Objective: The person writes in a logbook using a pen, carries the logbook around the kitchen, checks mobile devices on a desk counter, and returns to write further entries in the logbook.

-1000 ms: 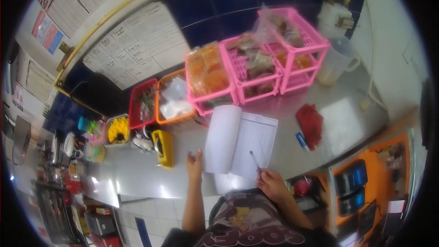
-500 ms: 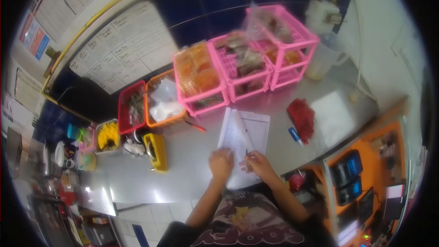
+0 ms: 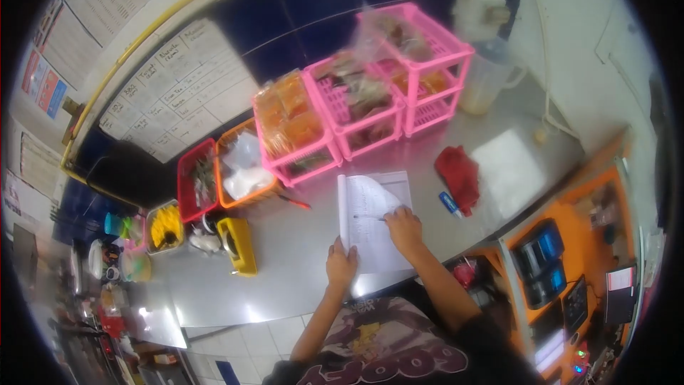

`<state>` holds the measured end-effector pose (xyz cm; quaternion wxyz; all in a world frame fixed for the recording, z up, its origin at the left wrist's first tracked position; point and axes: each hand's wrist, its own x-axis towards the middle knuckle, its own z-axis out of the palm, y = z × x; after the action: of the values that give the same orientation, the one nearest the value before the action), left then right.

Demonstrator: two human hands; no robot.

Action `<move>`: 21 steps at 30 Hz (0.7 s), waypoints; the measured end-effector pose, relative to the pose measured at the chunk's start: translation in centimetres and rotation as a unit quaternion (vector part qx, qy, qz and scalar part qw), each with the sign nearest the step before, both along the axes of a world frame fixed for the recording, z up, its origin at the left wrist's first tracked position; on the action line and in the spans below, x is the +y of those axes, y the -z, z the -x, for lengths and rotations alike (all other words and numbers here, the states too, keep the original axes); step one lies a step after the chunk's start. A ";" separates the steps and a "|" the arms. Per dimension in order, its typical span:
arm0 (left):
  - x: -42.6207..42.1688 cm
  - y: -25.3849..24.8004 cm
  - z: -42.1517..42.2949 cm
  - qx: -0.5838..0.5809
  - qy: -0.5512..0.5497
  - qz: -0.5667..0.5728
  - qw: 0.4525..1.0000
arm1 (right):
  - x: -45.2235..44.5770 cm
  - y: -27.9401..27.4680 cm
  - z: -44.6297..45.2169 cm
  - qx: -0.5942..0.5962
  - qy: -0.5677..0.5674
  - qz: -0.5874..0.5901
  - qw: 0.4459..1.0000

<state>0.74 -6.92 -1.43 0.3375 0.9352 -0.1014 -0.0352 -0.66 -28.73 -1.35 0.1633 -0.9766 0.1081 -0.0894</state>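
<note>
A notebook (image 3: 370, 249) with written pages lies on the steel counter in front of me, a leaf curving up along its left side and upper right. My left hand (image 3: 341, 265) is closed on its lower left edge, thumb on the paper. Over the right side of the page is my right hand (image 3: 404, 231), fingers closed around a thin dark pen (image 3: 368, 219) that points left across the sheet. Its fingers also touch the curled page; whether they pinch it I cannot tell.
Pink baskets (image 3: 335, 160) of bagged food stand behind the notebook. Left are an orange basket (image 3: 249, 198), a red basket (image 3: 197, 215) and a yellow tape dispenser (image 3: 242, 248). To the right lie a red cloth (image 3: 458, 178), a blue marker (image 3: 449, 204) and a white sheet (image 3: 507, 171).
My right hand has moved up the page, and the pen has swung from upright to pointing left. My left hand has settled on the notebook's left edge. The page now curls at upper right.
</note>
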 end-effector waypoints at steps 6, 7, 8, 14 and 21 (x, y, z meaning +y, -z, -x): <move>-3.5 -3.3 1.6 -0.187 0.023 -0.151 0.970 | -4.9 -1.1 1.6 -0.073 -0.032 -0.064 0.995; -4.3 -3.3 1.5 -0.187 0.017 -0.153 0.970 | -5.6 -0.9 1.6 -0.073 -0.038 -0.065 0.994; -5.2 -3.0 1.4 -0.200 0.113 -0.175 0.957 | -6.7 -0.4 1.7 -0.104 -0.020 -0.123 0.987; -8.9 -0.6 -0.7 -0.188 0.218 -0.216 0.933 | -12.8 -0.7 4.0 -0.027 0.146 0.138 0.979; -8.3 0.5 -2.7 -0.108 0.060 -0.175 0.977 | -11.0 -3.6 3.0 -0.011 0.097 -0.067 0.993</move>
<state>3.46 -15.18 -1.89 0.1525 0.9703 -0.1853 0.0291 -3.68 -39.68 2.22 0.2197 -0.9474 0.2059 -0.1084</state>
